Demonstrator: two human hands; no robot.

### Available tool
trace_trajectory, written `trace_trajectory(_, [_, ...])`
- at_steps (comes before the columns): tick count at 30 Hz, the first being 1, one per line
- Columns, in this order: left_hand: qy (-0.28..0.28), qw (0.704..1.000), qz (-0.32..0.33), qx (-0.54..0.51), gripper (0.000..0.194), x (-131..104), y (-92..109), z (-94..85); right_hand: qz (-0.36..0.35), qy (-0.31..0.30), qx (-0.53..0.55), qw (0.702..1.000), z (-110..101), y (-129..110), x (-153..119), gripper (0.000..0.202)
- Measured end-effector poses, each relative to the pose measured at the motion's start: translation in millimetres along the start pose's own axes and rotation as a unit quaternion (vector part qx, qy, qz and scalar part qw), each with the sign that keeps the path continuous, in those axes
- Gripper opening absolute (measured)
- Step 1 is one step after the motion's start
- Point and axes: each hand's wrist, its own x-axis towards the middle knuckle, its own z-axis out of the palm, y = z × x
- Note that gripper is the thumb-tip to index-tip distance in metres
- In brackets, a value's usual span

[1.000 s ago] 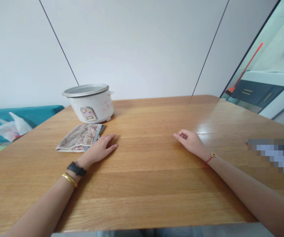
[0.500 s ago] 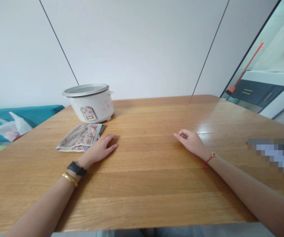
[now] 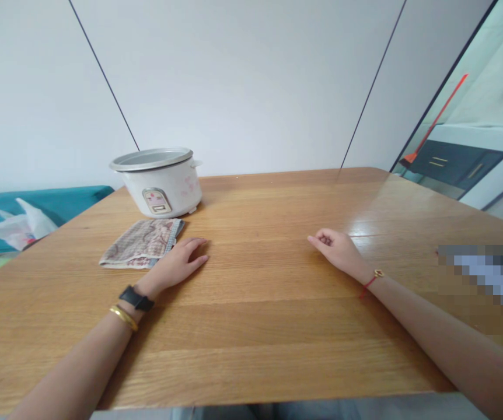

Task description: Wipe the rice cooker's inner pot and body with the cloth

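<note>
My left hand point(image 3: 180, 262) rests on the wooden table point(image 3: 251, 326) with its thumb and fingers apart, holding nothing. Just beside it lies a folded patterned cloth point(image 3: 140, 244), partly covered by the hand's edge. Behind the cloth stands a white rice cooker point(image 3: 164, 189) with a grey rim, pink flower prints and no lid on it; its inside is mostly hidden. My right hand point(image 3: 336, 249) lies on the table to the right, fingers curled in and thumb pointing left. Nothing shows in its grip.
A pixelated patch hides something at the table's right edge. At the left, a white plastic bag point(image 3: 15, 227) sits on a teal sofa point(image 3: 80, 198). A pale wall point(image 3: 251, 87) rises behind the table. Through the doorway at right stands a red broom point(image 3: 439, 119) near a dark cabinet point(image 3: 457, 163).
</note>
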Motion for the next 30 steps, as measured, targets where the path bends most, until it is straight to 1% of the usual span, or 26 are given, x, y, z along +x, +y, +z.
trace_trajectory(7, [-0.001, 1.000, 0.008, 0.000, 0.056, 0.3, -2.8, 1.4, -0.011, 0.003, 0.004, 1.000, 0.3, 1.0, 0.2, 0.043])
trace_trajectory(24, [0.000, 1.000, 0.005, -0.001, 0.056, 0.3, -1.0, 0.6, -0.007, -0.005, -0.009, 1.000, 0.8, 2.0, 0.4, 0.043])
trace_trajectory(30, [0.000, 1.000, 0.004, -0.002, 0.055, 0.3, -1.7, 1.1, -0.016, 0.003, -0.013, 1.000, 1.1, 2.6, 0.3, 0.045])
